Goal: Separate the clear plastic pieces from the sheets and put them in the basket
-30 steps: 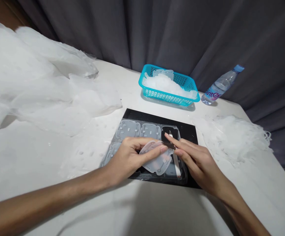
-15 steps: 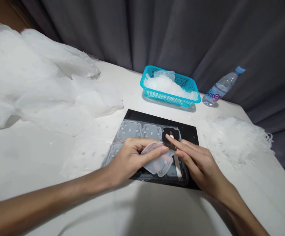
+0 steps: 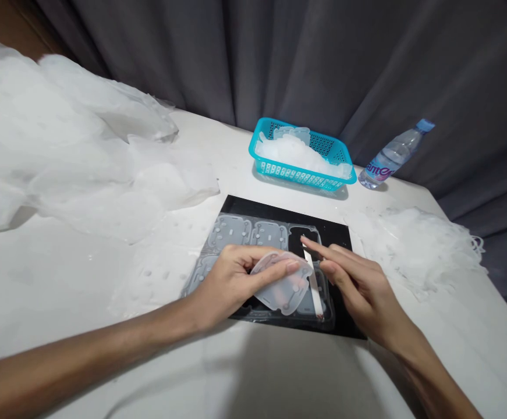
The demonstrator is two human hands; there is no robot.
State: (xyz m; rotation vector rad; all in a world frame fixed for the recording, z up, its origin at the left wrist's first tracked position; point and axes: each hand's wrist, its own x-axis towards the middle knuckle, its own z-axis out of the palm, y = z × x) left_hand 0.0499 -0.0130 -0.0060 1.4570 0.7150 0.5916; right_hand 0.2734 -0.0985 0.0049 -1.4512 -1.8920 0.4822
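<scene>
My left hand (image 3: 231, 282) is closed, pinching a translucent plastic piece (image 3: 286, 291) with rounded corners and small round marks between thumb and fingers. Just right of it, my right hand (image 3: 358, 279) has its index finger stretched forward and its thumb bent beneath. A slim dark tool (image 3: 318, 251), mostly hidden, lies between those fingers, apart from the piece's edge. Below both hands is a translucent molded sheet (image 3: 270, 234) with several similar shapes and one cut-out gap, on a black mat (image 3: 253, 205). A white slim-handled knife (image 3: 316, 294) lies on the sheet.
A teal basket (image 3: 305, 174) of translucent pieces stands at the back, beside a water bottle (image 3: 393, 157). Stacked translucent sheets (image 3: 74, 134) cover the left of the white table (image 3: 170, 372). A heap of plastic scraps (image 3: 423, 250) lies right. A dark curtain (image 3: 279, 58) hangs behind.
My right hand has shifted slightly right, and the dark tool has come away from the piece's edge. My left hand still holds the piece in nearly the same place.
</scene>
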